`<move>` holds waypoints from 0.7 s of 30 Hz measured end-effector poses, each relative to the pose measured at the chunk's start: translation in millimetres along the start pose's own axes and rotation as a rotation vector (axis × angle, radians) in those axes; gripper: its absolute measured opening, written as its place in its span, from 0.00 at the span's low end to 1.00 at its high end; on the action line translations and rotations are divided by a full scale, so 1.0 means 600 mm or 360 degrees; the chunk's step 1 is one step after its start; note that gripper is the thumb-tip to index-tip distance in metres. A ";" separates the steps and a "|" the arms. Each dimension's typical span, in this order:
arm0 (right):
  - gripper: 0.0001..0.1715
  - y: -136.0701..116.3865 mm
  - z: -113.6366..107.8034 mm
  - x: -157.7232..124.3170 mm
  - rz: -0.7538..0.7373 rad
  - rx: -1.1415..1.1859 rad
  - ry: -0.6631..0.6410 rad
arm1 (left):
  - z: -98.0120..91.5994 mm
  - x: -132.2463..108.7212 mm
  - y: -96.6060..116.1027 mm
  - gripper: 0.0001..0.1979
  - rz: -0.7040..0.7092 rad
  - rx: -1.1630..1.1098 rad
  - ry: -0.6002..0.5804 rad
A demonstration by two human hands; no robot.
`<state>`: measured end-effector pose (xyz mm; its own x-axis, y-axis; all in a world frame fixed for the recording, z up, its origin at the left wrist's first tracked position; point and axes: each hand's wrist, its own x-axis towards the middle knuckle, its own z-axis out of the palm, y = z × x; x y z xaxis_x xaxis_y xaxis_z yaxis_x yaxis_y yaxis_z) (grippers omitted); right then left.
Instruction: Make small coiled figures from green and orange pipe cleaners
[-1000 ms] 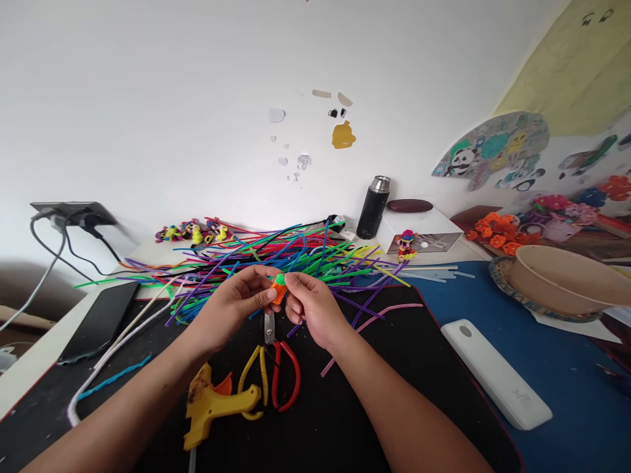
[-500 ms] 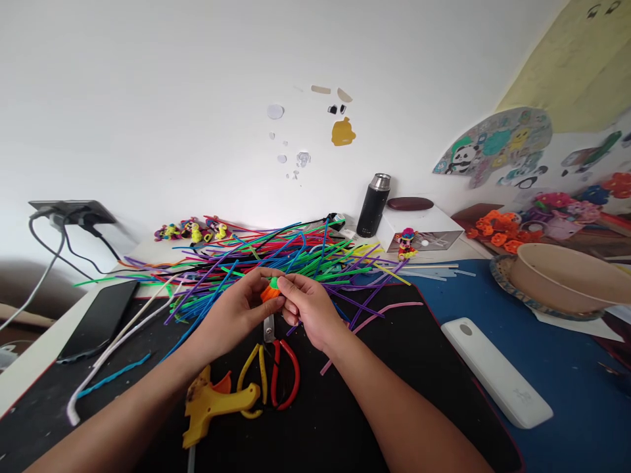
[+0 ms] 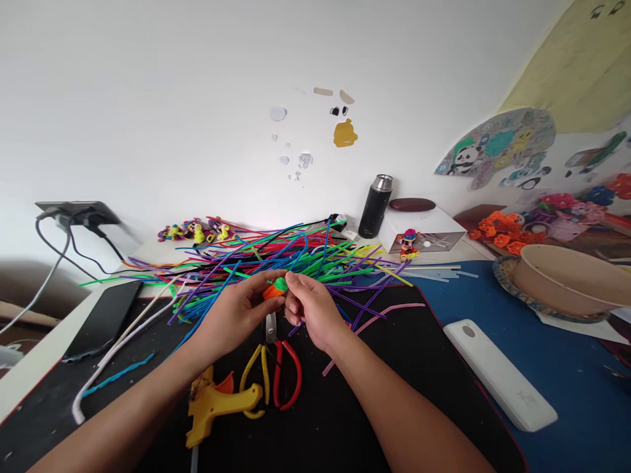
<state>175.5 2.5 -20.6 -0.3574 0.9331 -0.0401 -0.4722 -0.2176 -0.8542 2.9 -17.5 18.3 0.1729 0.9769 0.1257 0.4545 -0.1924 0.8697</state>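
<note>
Between my hands is a small fuzzy orange and green pipe-cleaner piece (image 3: pixel 274 291), its green end toward the right. My left hand (image 3: pixel 239 309) pinches the orange part between thumb and fingers. At the green end, the thumb and curled fingers of my right hand (image 3: pixel 315 310) are closed; the exact contact is partly hidden. Just below the hands lie red-handled pliers or cutters (image 3: pixel 290 378) and a yellow-handled pair (image 3: pixel 265 374). A yellow glue gun (image 3: pixel 217 402) with an orange trigger rests near my left forearm.
A heap of colourful pipe cleaners (image 3: pixel 276 253) lies behind my hands. Further out are a phone (image 3: pixel 104 320), a white power bank (image 3: pixel 500 374), a black thermos (image 3: pixel 376 207), a white box (image 3: pixel 434 226), a beige bowl (image 3: pixel 572 279) and small figures (image 3: pixel 197 230).
My right thumb and fingers have shifted slightly right, so more of the green end shows. My left hand keeps its pinch on the orange part. The view has shifted a little.
</note>
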 end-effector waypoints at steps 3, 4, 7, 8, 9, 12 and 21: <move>0.32 0.002 0.001 0.001 -0.0003 -0.0030 -0.0025 | 0.000 -0.003 0.006 0.24 0.0037 0.0120 0.0030; 0.32 0.002 0.002 0.001 -0.0006 -0.0030 -0.0027 | 0.000 -0.003 0.007 0.25 0.0044 0.0094 0.0031; 0.31 0.000 0.002 0.001 -0.0020 -0.0003 -0.0025 | -0.003 -0.003 0.007 0.29 0.0041 -0.0151 -0.0077; 0.30 -0.001 0.002 0.001 -0.0027 0.0007 -0.0026 | -0.005 -0.002 0.007 0.29 0.0026 -0.0267 -0.0148; 0.30 -0.003 0.002 0.001 -0.0033 0.0015 -0.0029 | -0.008 0.000 0.006 0.29 0.0006 -0.0374 -0.0219; 0.29 -0.006 0.002 -0.002 -0.0034 0.0023 -0.0047 | -0.016 0.004 0.002 0.27 -0.0065 -0.0554 -0.0352; 0.32 0.000 0.004 -0.003 -0.0003 0.0023 -0.0014 | -0.012 0.005 0.004 0.20 -0.0002 -0.0638 -0.0260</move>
<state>174.3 0.4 -19.4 -0.3633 0.9310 -0.0338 -0.4845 -0.2198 -0.8467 -1.7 -14.6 24.1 0.3235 0.9432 0.0755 0.0849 -0.1084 0.9905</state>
